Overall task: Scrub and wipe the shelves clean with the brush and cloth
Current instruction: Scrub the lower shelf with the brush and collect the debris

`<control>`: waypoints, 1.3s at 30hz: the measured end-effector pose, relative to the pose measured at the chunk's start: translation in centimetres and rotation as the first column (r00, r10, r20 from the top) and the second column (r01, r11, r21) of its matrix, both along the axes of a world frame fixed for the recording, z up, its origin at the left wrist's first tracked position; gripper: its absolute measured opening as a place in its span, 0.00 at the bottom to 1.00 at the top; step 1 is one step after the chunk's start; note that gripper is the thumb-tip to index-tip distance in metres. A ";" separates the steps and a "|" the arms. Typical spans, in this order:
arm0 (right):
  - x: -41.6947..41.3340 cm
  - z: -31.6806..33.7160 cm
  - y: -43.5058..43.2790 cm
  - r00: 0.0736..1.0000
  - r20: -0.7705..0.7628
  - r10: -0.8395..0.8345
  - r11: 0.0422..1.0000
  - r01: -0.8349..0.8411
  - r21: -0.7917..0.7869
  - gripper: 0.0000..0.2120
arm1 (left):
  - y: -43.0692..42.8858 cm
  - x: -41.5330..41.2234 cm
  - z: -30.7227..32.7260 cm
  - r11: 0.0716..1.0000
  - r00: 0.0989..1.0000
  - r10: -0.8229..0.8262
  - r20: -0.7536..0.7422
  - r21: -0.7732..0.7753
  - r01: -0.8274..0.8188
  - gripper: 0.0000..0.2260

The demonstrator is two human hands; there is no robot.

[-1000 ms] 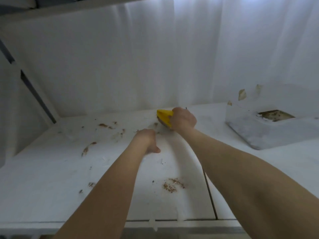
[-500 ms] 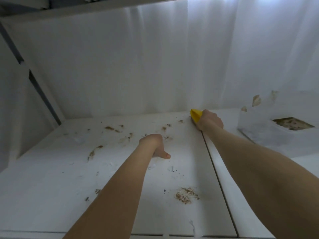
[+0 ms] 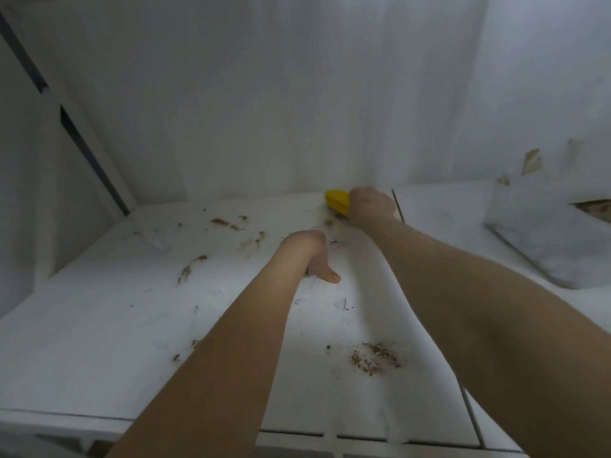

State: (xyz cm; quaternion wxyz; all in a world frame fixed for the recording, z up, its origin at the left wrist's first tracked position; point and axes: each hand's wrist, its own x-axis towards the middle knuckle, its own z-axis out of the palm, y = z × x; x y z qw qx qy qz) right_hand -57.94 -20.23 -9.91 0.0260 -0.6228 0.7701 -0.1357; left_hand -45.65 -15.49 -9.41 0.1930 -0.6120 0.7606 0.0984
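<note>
At the back of the white shelf (image 3: 99, 342), close to the rear wall, the right hand (image 3: 372, 206) is closed over a yellow brush (image 3: 337, 200). The brush's yellow body sticks out to the left of that grip, and its underside meets the shelf surface beside a dark seam (image 3: 398, 206) between two panels. The left hand (image 3: 312, 256) rests nearer the front, knuckles curled and thumb pressed flat to the shelf; whether it holds anything cannot be told. Brown smears (image 3: 228, 223) lie left of the brush, and a patch of brown crumbs (image 3: 375, 358) sits well forward between the two forearms. A soiled whitish sheet (image 3: 555, 239) lies at the far right.
</note>
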 end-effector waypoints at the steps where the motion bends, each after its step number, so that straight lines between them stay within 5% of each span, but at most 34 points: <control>1: 0.6 -0.1 0.7 0.998 -0.039 0.039 0.999 -0.039 -0.002 0.15 | 0.0 0.1 0.1 1.000 1.000 0.003 -0.007 -0.010 -0.003 0.36; 4: 1.6 -0.1 3.2 0.985 -0.077 0.153 0.988 -0.151 0.040 0.14 | 0.7 0.2 0.2 0.999 0.997 -0.007 -0.072 -0.041 0.004 0.37; 8: 0.4 1.4 6.2 0.972 0.057 0.226 0.957 -0.233 0.172 0.11 | 3.0 0.8 0.1 0.983 0.982 0.035 -0.188 -0.171 -0.068 0.31; 12: -3.7 2.5 7.6 0.982 0.187 -0.022 1.000 0.025 -0.009 0.18 | 4.9 3.1 -0.1 0.939 0.935 0.099 -0.340 -0.279 -0.201 0.19; 16: -5.0 1.3 8.3 0.972 0.151 -0.179 0.984 0.179 0.010 0.16 | 5.1 5.7 0.8 0.892 0.918 0.158 -0.363 -0.347 -0.291 0.08; 22: 3.7 -0.2 10.6 0.997 0.001 0.072 0.997 -0.072 0.023 0.12 | 5.3 5.9 0.6 0.852 0.880 0.226 -0.418 -0.352 -0.387 0.17; 25: 5.3 0.1 11.7 0.989 0.047 0.139 0.987 -0.142 0.079 0.11 | 5.7 5.0 0.4 0.843 0.887 0.241 -0.393 -0.367 -0.392 0.11; 30: 0.3 2.2 11.6 0.980 0.198 -0.013 1.000 0.011 0.011 0.15 | 5.9 5.0 1.6 0.896 0.899 0.202 -0.388 -0.298 -0.330 0.16; 34: -3.9 1.7 11.9 0.976 0.065 -0.206 0.978 0.205 0.034 0.14 | 5.9 5.5 1.8 0.895 0.897 0.181 -0.404 -0.311 -0.321 0.11; 39: 0.6 0.7 12.2 0.998 -0.051 -0.032 0.991 0.039 0.126 0.14 | 5.7 5.5 0.4 0.888 0.869 0.243 -0.431 -0.263 -0.378 0.12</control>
